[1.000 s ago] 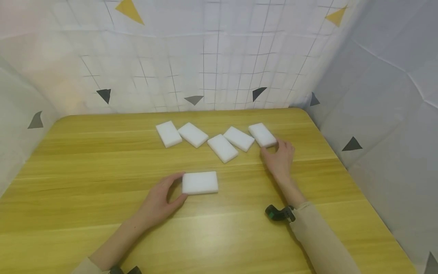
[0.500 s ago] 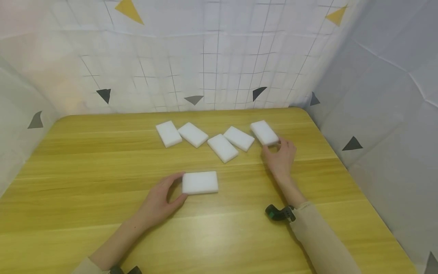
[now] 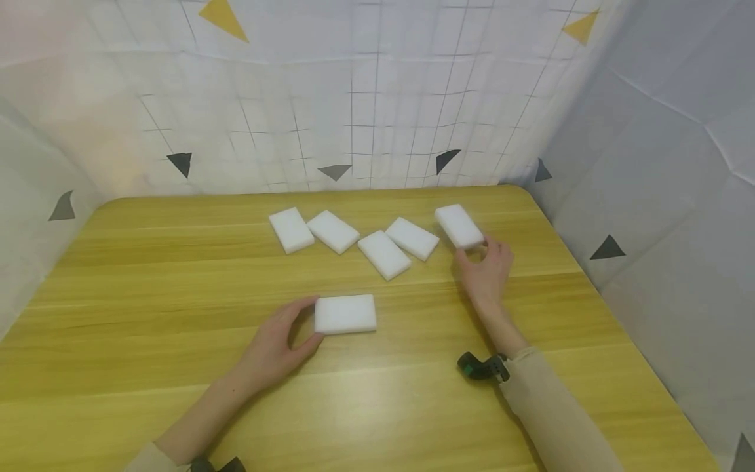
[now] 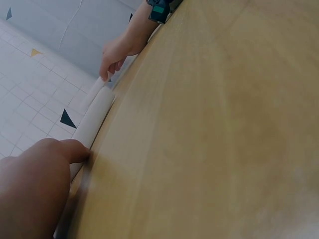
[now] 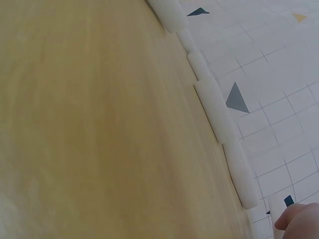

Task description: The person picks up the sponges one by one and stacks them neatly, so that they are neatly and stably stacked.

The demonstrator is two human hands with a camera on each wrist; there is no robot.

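Note:
In the head view my left hand pinches the left end of a white sponge block, thumb on the near side and fingers on the far side. It lies flat near the table's middle, its long side running left to right. Farther right, my right hand holds the near end of another white sponge block between thumb and fingers; this one is turned at a slant. The left wrist view shows the left thumb at its sponge's edge. In the right wrist view only part of the right hand shows.
Several more white sponge blocks lie at angles in a loose row toward the back, including ones at the left, centre and right of centre. The wooden table ends at a white patterned curtain behind.
My right hand has shifted slightly right and away from me, carrying its sponge block along. The left hand and its sponge block stay where they were.

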